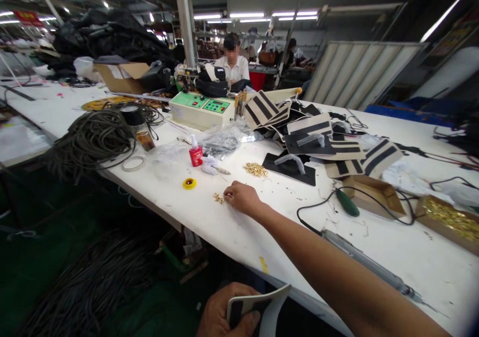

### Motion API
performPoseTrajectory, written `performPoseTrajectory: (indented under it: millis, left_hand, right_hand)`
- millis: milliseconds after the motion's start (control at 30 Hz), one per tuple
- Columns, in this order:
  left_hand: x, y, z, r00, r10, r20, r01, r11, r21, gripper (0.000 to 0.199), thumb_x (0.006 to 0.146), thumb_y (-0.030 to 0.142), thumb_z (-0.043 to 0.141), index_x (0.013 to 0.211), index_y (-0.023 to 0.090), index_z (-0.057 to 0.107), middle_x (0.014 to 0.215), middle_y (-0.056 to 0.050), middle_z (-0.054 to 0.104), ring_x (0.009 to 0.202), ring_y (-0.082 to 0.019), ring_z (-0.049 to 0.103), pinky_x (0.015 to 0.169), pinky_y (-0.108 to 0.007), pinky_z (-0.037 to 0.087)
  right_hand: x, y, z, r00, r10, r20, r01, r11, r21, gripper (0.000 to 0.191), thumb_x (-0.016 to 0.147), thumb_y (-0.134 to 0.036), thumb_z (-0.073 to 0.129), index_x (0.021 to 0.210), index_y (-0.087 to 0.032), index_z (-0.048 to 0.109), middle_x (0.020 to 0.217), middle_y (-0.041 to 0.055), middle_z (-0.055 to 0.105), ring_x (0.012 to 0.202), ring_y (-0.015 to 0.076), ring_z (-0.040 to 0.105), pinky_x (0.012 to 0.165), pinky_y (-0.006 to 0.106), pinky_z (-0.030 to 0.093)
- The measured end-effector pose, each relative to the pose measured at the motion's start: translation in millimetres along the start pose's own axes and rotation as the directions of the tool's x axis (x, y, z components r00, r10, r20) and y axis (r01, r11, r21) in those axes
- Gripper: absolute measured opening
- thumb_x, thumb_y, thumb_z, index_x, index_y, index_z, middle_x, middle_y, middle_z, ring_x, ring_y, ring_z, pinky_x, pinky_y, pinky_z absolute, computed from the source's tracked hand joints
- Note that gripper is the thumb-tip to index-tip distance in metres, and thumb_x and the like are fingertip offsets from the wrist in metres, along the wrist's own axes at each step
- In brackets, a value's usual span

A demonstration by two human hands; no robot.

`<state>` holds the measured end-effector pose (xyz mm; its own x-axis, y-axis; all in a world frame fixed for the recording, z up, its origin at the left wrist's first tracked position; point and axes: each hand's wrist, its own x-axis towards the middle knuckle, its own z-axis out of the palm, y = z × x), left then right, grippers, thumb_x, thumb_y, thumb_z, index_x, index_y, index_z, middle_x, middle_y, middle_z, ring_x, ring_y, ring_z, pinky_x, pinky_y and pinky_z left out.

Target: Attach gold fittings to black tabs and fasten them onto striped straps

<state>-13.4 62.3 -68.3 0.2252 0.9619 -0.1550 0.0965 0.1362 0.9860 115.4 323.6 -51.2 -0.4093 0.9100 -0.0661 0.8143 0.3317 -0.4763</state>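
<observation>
At the bottom of the head view, below the table edge, my left hand (224, 309) is closed round a black and cream panel (279, 304), thumb on its face. My right hand (242, 197) reaches across the white table with fingers pinched at a small cluster of gold metal fittings (217, 198). What sits between the fingertips is hidden. Just beyond lies a larger heap of gold fittings (256, 169). A yellow tape roll (189, 183) and a red bottle with a white nozzle (195, 152) are left of the right hand.
A corded electric screwdriver (359, 257) lies on the right, near a box of gold parts (452, 220). Striped panels (344, 150) are piled behind. Coiled dark cord (93, 135) occupies the left, before a green-topped machine (202, 110). A person (234, 65) sits across the table.
</observation>
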Motion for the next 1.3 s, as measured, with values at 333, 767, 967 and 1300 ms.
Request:
performPoseTrajectory:
  millis: [333, 767, 967, 1300]
  left_hand:
    - [-3, 16, -5.3, 0.999, 0.026, -0.048, -0.022, 0.996, 0.089, 0.021, 0.089, 0.036, 0.072, 0.102, 0.022, 0.080, 0.098, -0.005, 0.079, 0.085, -0.021, 0.071, 0.075, -0.027, 0.055]
    - [-13, 46, 8.5, 0.763, 0.602, 0.237, -0.646, 0.688, 0.331, 0.023, 0.094, 0.006, 0.066, 0.110, 0.022, 0.072, 0.114, -0.009, 0.078, 0.101, -0.019, 0.074, 0.087, -0.032, 0.060]
    - [-27, 60, 33.4, 0.616, 0.709, 0.345, -0.765, 0.433, 0.477, 0.025, 0.091, 0.005, 0.067, 0.109, 0.021, 0.074, 0.106, -0.009, 0.076, 0.092, -0.018, 0.073, 0.079, -0.031, 0.059]
    - [-41, 74, 67.4, 0.533, 0.692, 0.486, -0.834, 0.335, 0.438, 0.026, 0.091, 0.007, 0.065, 0.113, 0.018, 0.072, 0.098, -0.008, 0.077, 0.091, -0.020, 0.071, 0.081, -0.034, 0.058]
  right_hand:
    - [-39, 13, -19, 0.997, 0.081, 0.003, -0.081, 0.992, 0.094, 0.029, 0.093, -0.021, 0.061, 0.118, -0.016, 0.075, 0.116, 0.0118, 0.073, 0.097, 0.0218, 0.066, 0.088, 0.033, 0.048]
    - [-265, -8, -64, 0.964, 0.183, 0.195, -0.252, 0.383, 0.889, 0.033, 0.078, -0.043, 0.087, 0.099, -0.018, 0.083, 0.099, 0.0056, 0.079, 0.088, 0.0176, 0.070, 0.084, 0.032, 0.054]
    - [-335, -7, -67, 0.980, 0.120, 0.160, -0.198, 0.465, 0.863, 0.019, 0.089, -0.039, 0.080, 0.100, -0.024, 0.086, 0.098, 0.0025, 0.078, 0.090, 0.0164, 0.069, 0.084, 0.029, 0.053]
    - [-381, 3, -70, 0.992, 0.083, 0.099, -0.129, 0.541, 0.831, 0.012, 0.094, -0.032, 0.074, 0.094, -0.023, 0.082, 0.093, -0.0003, 0.076, 0.088, 0.0149, 0.067, 0.084, 0.028, 0.051]
